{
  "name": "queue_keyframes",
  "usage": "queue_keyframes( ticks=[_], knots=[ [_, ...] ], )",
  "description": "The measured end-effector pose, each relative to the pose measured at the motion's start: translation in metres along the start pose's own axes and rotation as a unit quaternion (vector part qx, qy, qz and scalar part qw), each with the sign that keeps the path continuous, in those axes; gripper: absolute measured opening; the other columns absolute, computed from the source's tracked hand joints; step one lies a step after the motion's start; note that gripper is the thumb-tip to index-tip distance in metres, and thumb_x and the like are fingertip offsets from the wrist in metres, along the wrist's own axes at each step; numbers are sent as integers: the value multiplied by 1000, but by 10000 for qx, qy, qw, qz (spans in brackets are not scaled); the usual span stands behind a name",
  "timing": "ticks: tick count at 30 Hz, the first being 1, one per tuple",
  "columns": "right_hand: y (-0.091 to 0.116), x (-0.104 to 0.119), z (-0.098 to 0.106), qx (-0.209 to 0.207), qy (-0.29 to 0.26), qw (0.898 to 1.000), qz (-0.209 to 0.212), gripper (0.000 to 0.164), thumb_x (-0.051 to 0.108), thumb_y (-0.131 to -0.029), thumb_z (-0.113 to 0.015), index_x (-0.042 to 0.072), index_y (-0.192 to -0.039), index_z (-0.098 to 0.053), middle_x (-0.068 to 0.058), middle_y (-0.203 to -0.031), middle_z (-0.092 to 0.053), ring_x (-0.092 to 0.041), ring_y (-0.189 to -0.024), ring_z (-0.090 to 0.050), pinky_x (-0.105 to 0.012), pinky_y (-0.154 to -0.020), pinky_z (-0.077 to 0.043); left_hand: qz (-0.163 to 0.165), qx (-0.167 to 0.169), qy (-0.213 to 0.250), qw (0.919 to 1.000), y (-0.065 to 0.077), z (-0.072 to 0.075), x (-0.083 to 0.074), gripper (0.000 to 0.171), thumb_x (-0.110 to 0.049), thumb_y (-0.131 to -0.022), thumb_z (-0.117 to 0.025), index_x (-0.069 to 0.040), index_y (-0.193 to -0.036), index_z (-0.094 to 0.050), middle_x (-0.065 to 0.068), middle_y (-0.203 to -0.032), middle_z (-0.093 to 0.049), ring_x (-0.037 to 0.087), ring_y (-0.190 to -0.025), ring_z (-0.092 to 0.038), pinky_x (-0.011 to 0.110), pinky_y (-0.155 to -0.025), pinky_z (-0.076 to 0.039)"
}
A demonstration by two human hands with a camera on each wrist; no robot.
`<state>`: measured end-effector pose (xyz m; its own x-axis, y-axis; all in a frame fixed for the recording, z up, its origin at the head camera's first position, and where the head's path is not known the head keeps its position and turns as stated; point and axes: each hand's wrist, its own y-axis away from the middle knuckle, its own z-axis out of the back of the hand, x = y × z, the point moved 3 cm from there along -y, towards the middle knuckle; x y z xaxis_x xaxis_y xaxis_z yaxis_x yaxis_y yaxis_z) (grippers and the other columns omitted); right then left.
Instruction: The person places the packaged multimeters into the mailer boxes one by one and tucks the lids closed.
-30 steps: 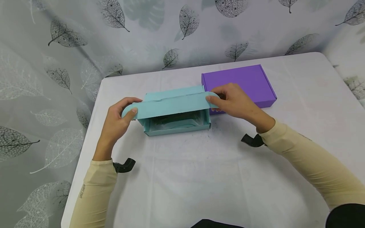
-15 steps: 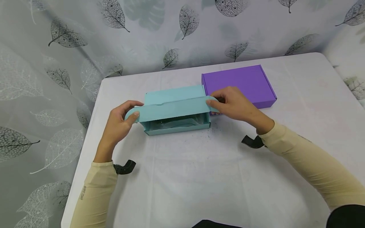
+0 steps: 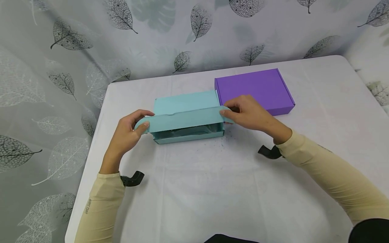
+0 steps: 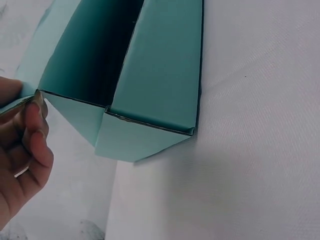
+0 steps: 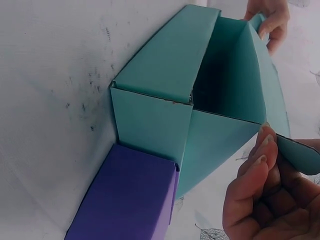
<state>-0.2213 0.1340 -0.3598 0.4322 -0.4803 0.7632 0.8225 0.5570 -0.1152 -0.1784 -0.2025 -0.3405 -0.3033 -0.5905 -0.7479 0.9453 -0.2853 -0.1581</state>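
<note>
A teal cardboard box (image 3: 189, 137) stands on the table with its hinged lid (image 3: 186, 101) partly lowered. A clear plastic wrapping (image 3: 194, 131) shows faintly through the narrow gap at the front. My left hand (image 3: 126, 131) pinches the rounded tab at the lid's left end, thumb on top. At the other end, my right hand (image 3: 246, 113) pinches the matching tab (image 5: 299, 155) between thumb and fingers. In both wrist views the inside of the box is dark, and the lid's side flaps run down into it.
Directly behind my right hand lies a closed purple box (image 3: 255, 87), up against the teal box's right side. A white cloth covers the table (image 3: 206, 195), with small dark specks in front of the teal box. A leaf-patterned curtain (image 3: 158, 40) hangs behind.
Both hands have lowered the lid's front edge toward the box, so the gap at the front is narrower and more of the lid's top shows. The purple box has stayed put.
</note>
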Motion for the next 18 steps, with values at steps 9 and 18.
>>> queue_keyframes(
  ticks=[9,18],
  knots=[
    [-1,-5,-3,140,-26,9999,0,29,18,-91,-58,12,-64,-57,3,-51,-35,-11,-45,-31,-26,-45,-23,25,268,38,9996,1,-2,4,27,4,-90,-53,-2,-115,-60,9,-111,-60,18,-94,-51,27,-76,-39],
    [-1,-10,-5,388,-11,9991,-156,31,20,-93,-57,8,-64,-56,3,-52,-32,-10,-45,-29,-27,-45,-23,-53,424,-42,9991,-2,-6,23,25,0,-91,-55,-8,-114,-62,5,-103,-61,20,-76,-48,31,-65,-38]
  ],
)
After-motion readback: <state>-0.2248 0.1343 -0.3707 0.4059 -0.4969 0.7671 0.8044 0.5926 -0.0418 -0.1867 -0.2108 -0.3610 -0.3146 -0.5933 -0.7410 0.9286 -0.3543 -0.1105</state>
